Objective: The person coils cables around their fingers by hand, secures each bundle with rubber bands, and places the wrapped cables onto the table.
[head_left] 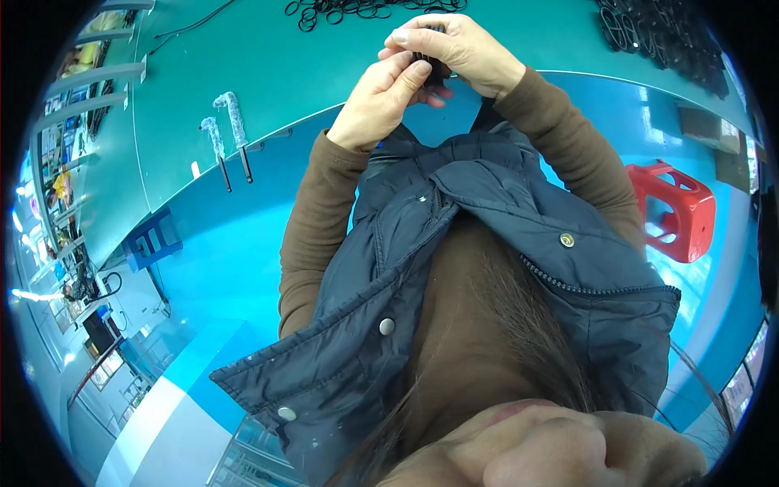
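"What's at your far left?"
"A blue stool (154, 243) on the floor, then two rods (230, 122) with bent ends wrapped in clear plastic, sticking out past the edge of the green table (260, 65). Farther along, near the table's far side, lie loose black rings (337, 15)."
"And your left hand?"
"My left hand (381, 96) is closed in a pinch, the thumb pressing on a small black piece (434, 73)."
"Where is that piece?"
"Between my two hands, by the table's near edge, mostly covered by my fingers; I can't tell its full shape."
"The right one?"
"My right hand (466, 49) reaches over from the other side, thumb and fingers drawn in narrow around the same piece. Some of its fingertips are hidden."
"Anything beyond?"
"A heap of black parts (665, 45) on the table, a red stool (686, 207) below it, and cardboard boxes (710, 128) at the far right."
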Demonstrator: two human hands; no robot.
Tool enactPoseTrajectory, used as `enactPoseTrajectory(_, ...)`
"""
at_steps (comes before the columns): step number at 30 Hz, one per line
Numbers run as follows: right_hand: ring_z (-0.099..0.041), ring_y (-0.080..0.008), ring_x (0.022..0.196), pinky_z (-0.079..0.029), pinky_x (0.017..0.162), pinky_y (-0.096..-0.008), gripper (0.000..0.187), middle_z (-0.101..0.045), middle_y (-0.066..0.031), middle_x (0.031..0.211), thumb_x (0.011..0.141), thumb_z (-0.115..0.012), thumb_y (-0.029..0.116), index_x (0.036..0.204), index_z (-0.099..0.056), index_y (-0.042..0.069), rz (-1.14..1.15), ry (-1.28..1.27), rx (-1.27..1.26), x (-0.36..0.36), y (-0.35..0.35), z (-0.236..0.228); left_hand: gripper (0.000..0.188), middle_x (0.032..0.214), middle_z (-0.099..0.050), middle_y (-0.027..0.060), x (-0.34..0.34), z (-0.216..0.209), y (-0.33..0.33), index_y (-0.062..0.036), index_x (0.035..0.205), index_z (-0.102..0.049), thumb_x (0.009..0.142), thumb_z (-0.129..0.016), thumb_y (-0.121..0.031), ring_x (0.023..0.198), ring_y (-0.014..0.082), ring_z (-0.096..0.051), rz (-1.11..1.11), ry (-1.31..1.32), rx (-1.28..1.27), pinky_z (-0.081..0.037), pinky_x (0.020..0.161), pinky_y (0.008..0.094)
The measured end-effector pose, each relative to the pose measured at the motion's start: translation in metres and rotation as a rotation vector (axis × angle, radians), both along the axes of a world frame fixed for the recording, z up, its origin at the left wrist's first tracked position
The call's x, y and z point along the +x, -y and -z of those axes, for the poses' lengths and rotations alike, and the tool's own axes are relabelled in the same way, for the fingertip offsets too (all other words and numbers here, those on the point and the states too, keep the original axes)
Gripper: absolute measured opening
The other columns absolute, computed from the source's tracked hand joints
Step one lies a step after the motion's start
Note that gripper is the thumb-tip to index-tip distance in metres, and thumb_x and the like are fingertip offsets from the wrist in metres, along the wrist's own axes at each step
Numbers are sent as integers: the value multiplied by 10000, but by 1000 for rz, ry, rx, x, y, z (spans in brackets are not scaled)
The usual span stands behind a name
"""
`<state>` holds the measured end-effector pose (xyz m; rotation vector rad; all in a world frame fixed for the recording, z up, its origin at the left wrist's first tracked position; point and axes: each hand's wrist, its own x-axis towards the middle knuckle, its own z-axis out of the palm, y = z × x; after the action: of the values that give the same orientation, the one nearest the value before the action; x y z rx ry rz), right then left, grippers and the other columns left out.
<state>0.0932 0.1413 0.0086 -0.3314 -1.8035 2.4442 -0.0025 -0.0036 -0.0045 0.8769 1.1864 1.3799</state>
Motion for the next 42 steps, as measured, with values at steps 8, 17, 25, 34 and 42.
enactPoseTrajectory(8, -601, -108, 783, -504, 671, -231, 289, -661, -74, 929, 887, -586, 280, 996, -626, 15, 45, -27, 218, 2, 14, 7, 311, 1060, -576, 95, 1, 16, 3, 30, 1185, -482, 977, -438, -197, 952, 193, -592, 17, -179, 116, -498, 787, 296)
enactPoseTrajectory(17, -565, -184, 1058, -481, 877, -299, 423, -581, -184, 1176, 866, -603, 188, 1224, -492, -8, -88, -247, 152, 11, 15, 7, 235, 828, -577, 51, 12, 4, 11, 15, 936, -574, 965, -477, -196, 734, 118, -523, 3, -387, 120, -451, 644, 252)
enactPoseTrajectory(25, -533, -222, 1128, -358, 1031, -361, 288, -635, -173, 1082, 901, -555, 135, 1134, -538, -32, -129, -135, 108, 16, 21, 7, 156, 805, -571, 43, 21, 2, 15, 17, 980, -540, 945, -489, -126, 663, 96, -516, -25, -399, 54, -437, 568, 225)
enactPoseTrajectory(34, -504, -223, 1169, -380, 1010, -376, 285, -630, -166, 1102, 892, -531, 116, 1143, -540, -18, -227, -100, 380, 7, 7, 31, 178, 803, -567, 39, 18, 33, 10, -13, 938, -545, 963, -461, -168, 653, 88, -514, -27, -289, 4, -440, 581, 224)
enactPoseTrajectory(42, -599, -261, 713, -475, 660, -310, 189, -619, -125, 798, 849, -600, 206, 863, -607, 17, 513, -52, 1758, -16, -148, 52, 231, 966, -528, 109, -4, 20, 4, 1, 843, -533, 953, -494, -198, 764, 144, -551, -93, -107, 181, -482, 665, 255)
